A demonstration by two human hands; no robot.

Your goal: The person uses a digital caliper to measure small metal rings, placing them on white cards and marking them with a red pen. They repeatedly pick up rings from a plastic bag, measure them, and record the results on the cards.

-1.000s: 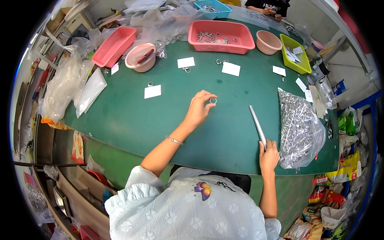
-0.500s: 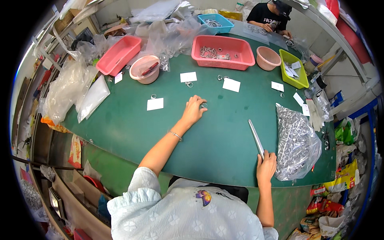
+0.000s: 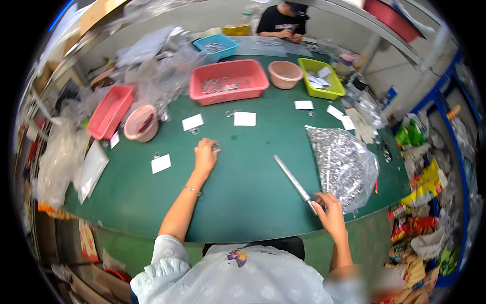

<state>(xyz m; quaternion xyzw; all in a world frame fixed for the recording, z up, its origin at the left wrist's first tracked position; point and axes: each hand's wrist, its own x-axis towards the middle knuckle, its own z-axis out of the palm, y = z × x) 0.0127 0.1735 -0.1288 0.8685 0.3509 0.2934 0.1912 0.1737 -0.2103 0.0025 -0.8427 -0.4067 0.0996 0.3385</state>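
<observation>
My left hand [image 3: 205, 157] rests over the middle of the green table [image 3: 238, 202], its fingers closed on a small silver ring [image 3: 216, 147]. A tapered metal ring mandrel [image 3: 293, 180] lies aslant on the tabletop. At the mandrel's handle end is my right hand [image 3: 331, 213], fingers apart and curved, the thumb by the handle. Just beyond that hand sits a big clear bag [image 3: 344, 164] full of silver rings. White cards lie about with rings beside them: one card [image 3: 161, 163] at left, another [image 3: 192, 122] further back, a third [image 3: 245, 119] near the middle.
Along the back stand a red basket [image 3: 230, 96] holding rings, a pink bowl [image 3: 286, 74], a green basket [image 3: 324, 91] with cards and a blue basket [image 3: 217, 50]. At left are another red basket [image 3: 111, 111], a pink bowl [image 3: 142, 124] and plastic bags [image 3: 61, 157]. Across sits a person [image 3: 282, 23].
The whole view has swung to the right. My right hand has loosened from the mandrel's handle and its fingers have spread. My left hand still keeps the ring.
</observation>
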